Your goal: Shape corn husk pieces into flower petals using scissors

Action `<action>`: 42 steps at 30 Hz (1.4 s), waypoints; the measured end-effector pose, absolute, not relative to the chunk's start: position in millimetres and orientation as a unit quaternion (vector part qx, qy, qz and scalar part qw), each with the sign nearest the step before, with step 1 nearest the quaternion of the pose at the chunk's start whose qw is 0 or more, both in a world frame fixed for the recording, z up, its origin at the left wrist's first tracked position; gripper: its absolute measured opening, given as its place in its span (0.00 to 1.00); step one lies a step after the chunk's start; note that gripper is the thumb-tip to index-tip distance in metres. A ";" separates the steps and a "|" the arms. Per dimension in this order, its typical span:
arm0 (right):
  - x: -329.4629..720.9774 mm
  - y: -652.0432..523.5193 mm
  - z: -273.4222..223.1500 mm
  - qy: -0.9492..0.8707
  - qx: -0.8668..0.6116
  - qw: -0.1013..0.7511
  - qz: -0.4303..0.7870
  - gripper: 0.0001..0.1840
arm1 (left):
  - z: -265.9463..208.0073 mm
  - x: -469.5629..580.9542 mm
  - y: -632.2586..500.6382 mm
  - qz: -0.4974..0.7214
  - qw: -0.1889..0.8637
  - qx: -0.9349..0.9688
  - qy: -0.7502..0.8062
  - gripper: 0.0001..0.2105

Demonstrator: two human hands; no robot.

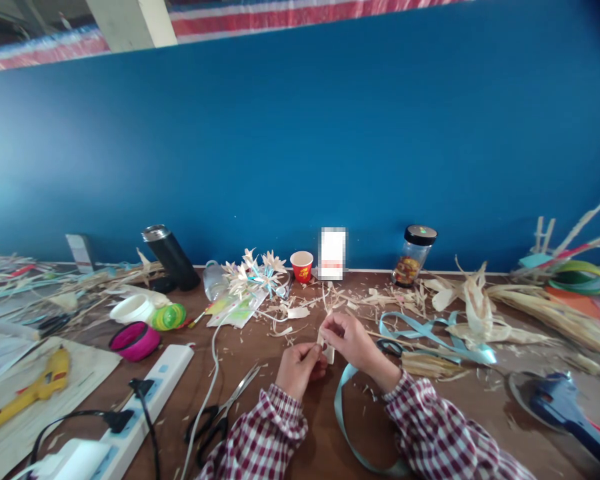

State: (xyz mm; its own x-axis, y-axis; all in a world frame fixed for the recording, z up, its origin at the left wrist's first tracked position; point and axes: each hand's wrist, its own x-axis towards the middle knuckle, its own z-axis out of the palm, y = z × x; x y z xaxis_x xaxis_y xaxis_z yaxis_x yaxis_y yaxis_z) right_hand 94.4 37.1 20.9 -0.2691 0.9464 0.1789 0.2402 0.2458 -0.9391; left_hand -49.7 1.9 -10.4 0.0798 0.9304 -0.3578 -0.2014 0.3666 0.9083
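My left hand (300, 365) and my right hand (347, 339) meet over the middle of the brown table, fingers pinched together. Between them is a small pale piece of corn husk (331, 354), partly hidden by the fingers. A light blue ribbon (341, 407) curves down the table beneath my right wrist. Black-handled scissors (230, 407) lie with their blades apart, to the left of my left forearm. Beyond my hands, husk scraps (375, 301) are scattered, and a bunch of husk flowers (257, 270) lies to the left.
A white power strip (153, 393), yellow glue gun (43, 387) and magenta bowl (135, 341) lie left. A black flask (173, 260), red paper cup (302, 268) and glass jar (413, 259) stand along the blue partition (300, 133). A blue glue gun (565, 400) lies right.
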 end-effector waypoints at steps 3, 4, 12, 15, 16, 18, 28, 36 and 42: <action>94.5 37.7 18.3 -0.675 -0.443 0.412 0.423 0.04 | -12.2 -49.4 2.8 0.441 0.645 0.345 0.520 0.19; 94.5 37.8 17.9 -0.676 -0.445 0.412 0.419 0.05 | -12.5 -49.3 3.0 0.441 0.646 0.343 0.521 0.18; 94.3 36.7 22.8 -0.683 -0.455 0.409 0.399 0.06 | -8.2 -49.6 2.0 0.439 0.640 0.344 0.528 0.17; 94.4 37.2 21.3 -0.688 -0.452 0.407 0.396 0.07 | -6.6 -48.7 1.5 0.439 0.634 0.353 0.530 0.17; 94.5 37.5 19.8 -0.691 -0.452 0.405 0.393 0.07 | -6.4 -48.3 1.4 0.440 0.627 0.361 0.532 0.17; 94.6 38.1 16.5 -0.699 -0.450 0.403 0.383 0.06 | -6.1 -47.6 1.1 0.451 0.595 0.396 0.536 0.15; 91.7 35.3 20.0 -0.744 -0.402 0.437 0.307 0.05 | 0.8 -53.7 0.7 0.490 0.376 0.524 0.586 0.10; 90.3 31.3 17.9 -0.765 -0.406 0.401 0.297 0.06 | -7.6 -51.3 2.2 0.497 0.530 0.444 0.523 0.14; 89.6 30.4 20.4 -0.789 -0.397 0.396 0.251 0.06 | -7.3 -50.9 3.1 0.512 0.546 0.392 0.535 0.12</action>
